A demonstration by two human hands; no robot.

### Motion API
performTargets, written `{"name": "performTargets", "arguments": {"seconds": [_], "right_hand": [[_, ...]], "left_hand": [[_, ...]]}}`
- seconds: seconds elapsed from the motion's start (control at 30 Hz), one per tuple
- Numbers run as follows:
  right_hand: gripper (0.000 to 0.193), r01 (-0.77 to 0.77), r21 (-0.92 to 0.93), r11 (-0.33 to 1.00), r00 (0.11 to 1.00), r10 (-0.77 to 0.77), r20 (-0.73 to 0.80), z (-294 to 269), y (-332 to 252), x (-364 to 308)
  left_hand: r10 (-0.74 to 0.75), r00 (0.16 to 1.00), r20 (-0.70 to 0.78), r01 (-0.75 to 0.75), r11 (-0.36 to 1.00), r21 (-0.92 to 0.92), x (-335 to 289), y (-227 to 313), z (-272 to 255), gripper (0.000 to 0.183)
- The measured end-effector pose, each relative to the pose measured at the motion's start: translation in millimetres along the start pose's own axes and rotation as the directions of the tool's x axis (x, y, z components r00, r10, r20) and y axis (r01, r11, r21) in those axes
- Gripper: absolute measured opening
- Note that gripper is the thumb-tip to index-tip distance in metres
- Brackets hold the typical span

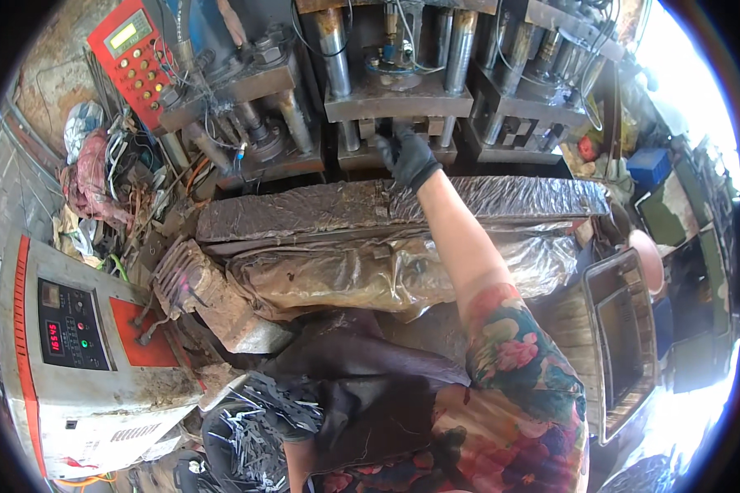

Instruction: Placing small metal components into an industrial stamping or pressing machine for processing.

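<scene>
Two gloved hands are shown at a hydraulic press station. The right hand [409,158], in a black glove, is extended toward 12 o'clock, reaching over a foil-wrapped bench ledge [304,209] to the lower die block [399,130] of the middle press [390,82]. Its fingers are curled narrowly at the die; whether a part is pinched between them cannot be told. The left hand [292,411], also gloved in black, is seen at 6 o'clock, close to the body, with its fingers closed around a bunch of small metal strips [275,393]. Just below it, at 7 o'clock, a dark container [222,448] filled with more such strips is seen. A grey control cabinet [74,345] with an orange front panel is placed at 8 o'clock. A red control box [131,57] is mounted at 11 o'clock. A rectangular metal tray [625,345] is set at 3 to 4 o'clock.
</scene>
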State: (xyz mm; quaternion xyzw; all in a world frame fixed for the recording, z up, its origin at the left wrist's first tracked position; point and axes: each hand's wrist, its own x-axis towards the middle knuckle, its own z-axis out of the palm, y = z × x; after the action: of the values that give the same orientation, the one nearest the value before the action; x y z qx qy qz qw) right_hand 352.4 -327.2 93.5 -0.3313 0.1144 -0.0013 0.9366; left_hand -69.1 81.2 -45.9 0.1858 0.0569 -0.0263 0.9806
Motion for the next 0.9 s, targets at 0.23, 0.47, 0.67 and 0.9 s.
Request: {"name": "performTargets", "arguments": {"seconds": [0.23, 0.47, 0.67, 0.9], "right_hand": [[0.005, -0.062, 0.158, 0.985, 0.933, 0.001, 0.361, -27, 5, -20], [0.019, 0.271, 0.264, 0.926, 0.878, -0.35, 0.326, -100, -66, -193], [0.02, 0.381, -0.67, 0.638, 0.914, -0.152, 0.375, -44, 50, -258], [0.023, 0.67, -0.649, 0.361, 0.502, 0.424, 0.754, 33, 202, -314]], "left_hand": [[0.004, 0.999, -0.037, -0.001, 0.996, 0.095, 6, -2, 27, 0.052], [0.046, 0.996, 0.079, -0.06, 0.98, 0.19, 4, -2, 29, 0.085], [-0.028, 0.984, 0.178, 0.04, 0.997, -0.062, 15, -6, 36, 0.07], [0.021, 0.965, 0.261, 0.02, 0.988, -0.153, 11, -3, 34, 0.074]]}}
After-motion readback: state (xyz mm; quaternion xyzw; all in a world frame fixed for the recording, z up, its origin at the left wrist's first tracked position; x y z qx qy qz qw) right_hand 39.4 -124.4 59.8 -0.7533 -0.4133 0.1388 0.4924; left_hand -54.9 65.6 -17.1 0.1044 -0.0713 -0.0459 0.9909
